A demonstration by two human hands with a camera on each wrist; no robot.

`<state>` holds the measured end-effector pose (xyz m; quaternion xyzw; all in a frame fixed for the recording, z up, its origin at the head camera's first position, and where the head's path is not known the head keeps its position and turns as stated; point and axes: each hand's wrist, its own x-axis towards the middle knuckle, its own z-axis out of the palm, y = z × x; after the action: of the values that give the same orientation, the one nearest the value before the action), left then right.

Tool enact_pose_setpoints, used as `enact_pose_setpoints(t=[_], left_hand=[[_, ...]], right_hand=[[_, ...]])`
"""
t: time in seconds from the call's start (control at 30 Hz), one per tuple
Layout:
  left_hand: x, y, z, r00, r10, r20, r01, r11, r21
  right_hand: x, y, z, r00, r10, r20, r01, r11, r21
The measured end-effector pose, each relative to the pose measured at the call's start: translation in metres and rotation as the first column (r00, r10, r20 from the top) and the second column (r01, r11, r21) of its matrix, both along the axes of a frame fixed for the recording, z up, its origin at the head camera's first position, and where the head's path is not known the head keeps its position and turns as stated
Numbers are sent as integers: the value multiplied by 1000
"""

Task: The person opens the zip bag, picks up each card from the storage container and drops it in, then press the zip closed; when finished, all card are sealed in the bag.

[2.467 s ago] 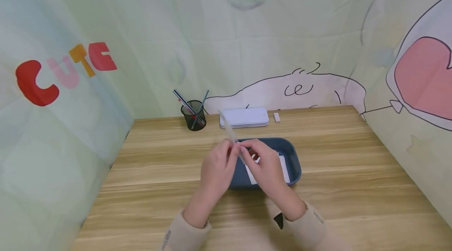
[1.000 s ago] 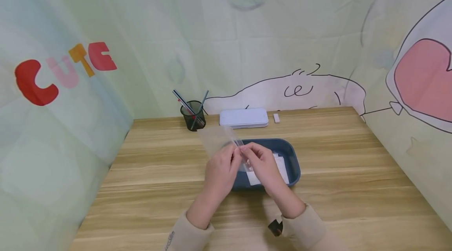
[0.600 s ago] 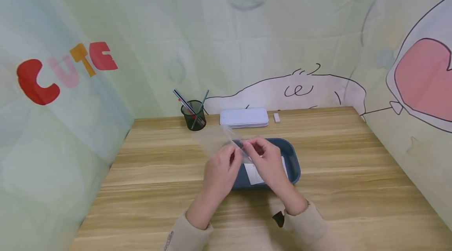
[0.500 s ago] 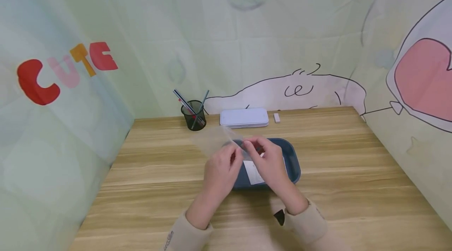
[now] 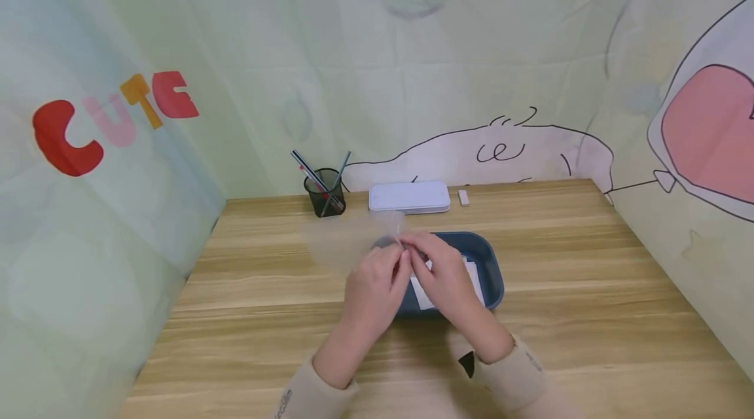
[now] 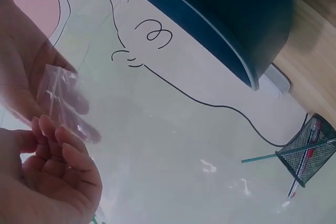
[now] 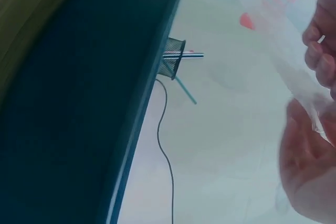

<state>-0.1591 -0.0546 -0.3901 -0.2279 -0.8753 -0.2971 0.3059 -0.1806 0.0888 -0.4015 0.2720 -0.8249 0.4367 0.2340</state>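
Both hands meet above the left end of a dark blue tray (image 5: 491,268) on the wooden table. My left hand (image 5: 377,275) and right hand (image 5: 438,272) pinch the edge of a clear plastic bag (image 5: 347,239), which fans out to the left and away from me. The clear plastic bag (image 6: 63,95) shows crumpled between the fingers in the left wrist view, and the bag (image 7: 294,61) hangs as a thin film beside the fingers in the right wrist view. White paper (image 5: 474,272) lies inside the tray, partly hidden by my right hand.
A black mesh pen cup (image 5: 325,193) with several pens stands at the back left. Beside it lie a white flat case (image 5: 409,197) and a small white eraser (image 5: 463,197). Fabric walls enclose the table on three sides.
The clear bag has turned from edge-on to spread out flat toward the left. Both hands stayed together above the tray, shifting their pinch slightly.
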Motion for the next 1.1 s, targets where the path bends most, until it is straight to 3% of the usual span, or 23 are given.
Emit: enact_pose_setpoints(t=[0.1, 0.27, 0.37, 0.5, 0.7, 0.8, 0.97, 1.1], left_hand=[[1, 2, 1, 1000, -18, -5, 18, 1000, -17], [4, 7, 2, 998, -68, -14, 67, 996, -63], [6, 9, 2, 996, -82, -19, 80, 993, -90], [7, 8, 1, 993, -114, -38, 110, 988, -108], [3, 0, 3, 979, -198, -44, 193, 976, -99], [-1, -8, 5, 980, -185, -73, 179, 980, -83], [-8, -20, 8, 984, -114, -137, 103, 991, -82], [-13, -27, 9, 989, -84, -123, 59, 979, -196]], right_hand=[[-2, 4, 0, 979, 117, 165, -112, 993, -39], [-5, 11, 2, 905, 210, 369, -175, 976, -127], [-7, 14, 2, 892, 208, 402, -163, 976, -143], [-8, 18, 0, 894, 178, 412, -139, 983, -123], [-10, 25, 1, 881, 174, 441, -114, 981, -160], [-13, 26, 1, 876, 170, 451, -107, 981, -163], [-15, 26, -1, 858, 173, 483, -93, 978, -185], [-14, 25, -2, 836, 228, 499, -142, 969, -204]])
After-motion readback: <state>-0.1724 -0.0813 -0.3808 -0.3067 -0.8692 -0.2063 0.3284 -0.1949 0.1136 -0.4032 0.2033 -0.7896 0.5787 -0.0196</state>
